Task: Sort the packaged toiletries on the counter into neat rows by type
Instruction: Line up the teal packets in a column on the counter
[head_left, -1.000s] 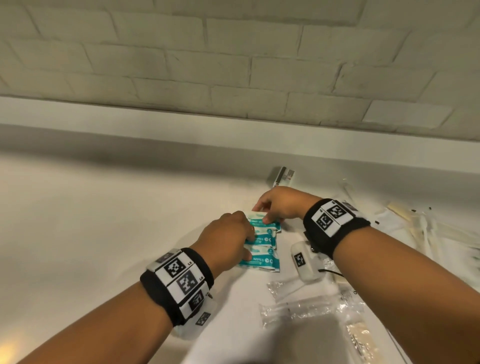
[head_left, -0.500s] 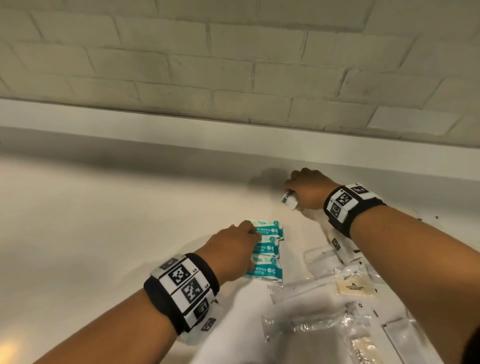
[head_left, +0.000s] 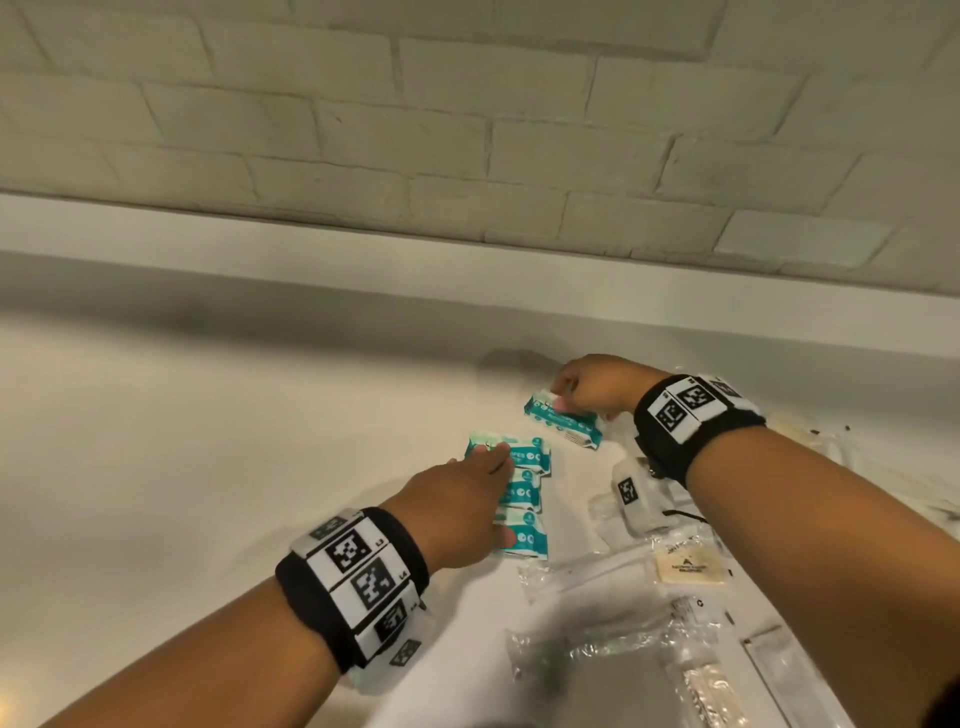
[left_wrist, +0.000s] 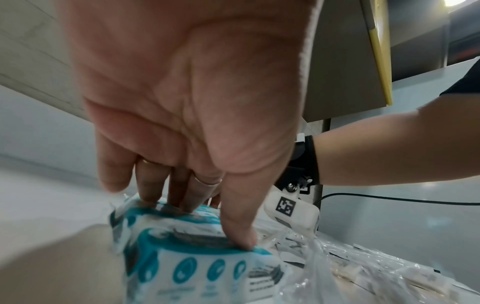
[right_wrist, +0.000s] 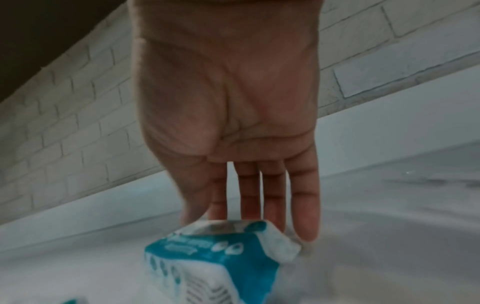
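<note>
The right hand (head_left: 597, 387) pinches one teal wipes packet (head_left: 563, 420) in its fingers (right_wrist: 303, 205) near the tabletop's (head_left: 208, 467) back edge; the left hand (head_left: 457, 509) presses straight fingers (left_wrist: 236, 222) on the row of wipes packets (head_left: 522, 493) just in front.

White counter (head_left: 218, 467) carries teal wipe packets (head_left: 524, 499) and, seemingly, clear-wrapped sachets (head_left: 623, 644).

head looks down; wrists close (shared counter (head_left: 218, 467)).

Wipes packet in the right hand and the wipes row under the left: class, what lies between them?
Only bare counter separates the held wipes packet from the wipes row, as the head view shows.
</note>
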